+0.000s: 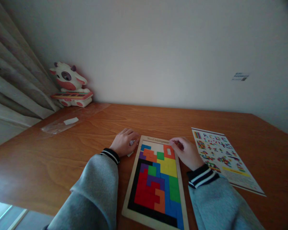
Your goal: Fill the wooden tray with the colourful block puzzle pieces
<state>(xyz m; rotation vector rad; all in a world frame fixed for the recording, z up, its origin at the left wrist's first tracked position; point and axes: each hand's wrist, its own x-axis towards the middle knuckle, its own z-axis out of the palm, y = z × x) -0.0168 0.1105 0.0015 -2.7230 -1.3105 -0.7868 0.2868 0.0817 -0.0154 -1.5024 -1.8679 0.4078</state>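
Note:
A wooden tray puzzle (132,191) lies on the table, filled with red, blue, yellow, green, purple, orange and black block pieces; a pale gap (156,147) shows near its top. My left hand (125,141) rests beside the tray's upper left corner, fingers loosely bent and apart from the thumb. Under it, partly hidden, is a small white paper (130,154). At the upper right corner, my right hand (186,154) has thumb and forefinger pinched together over the rim, just above an orange piece (166,152). Anything between those fingertips is too small to make out.
A printed sheet of coloured block figures (227,161) lies right of my right hand. Back left stands a cow toy with a keyboard (72,86), near clear plastic wrap (55,127) holding a white slip (71,121). A curtain (12,73) hangs at left; a wall (163,54) borders the table (91,134).

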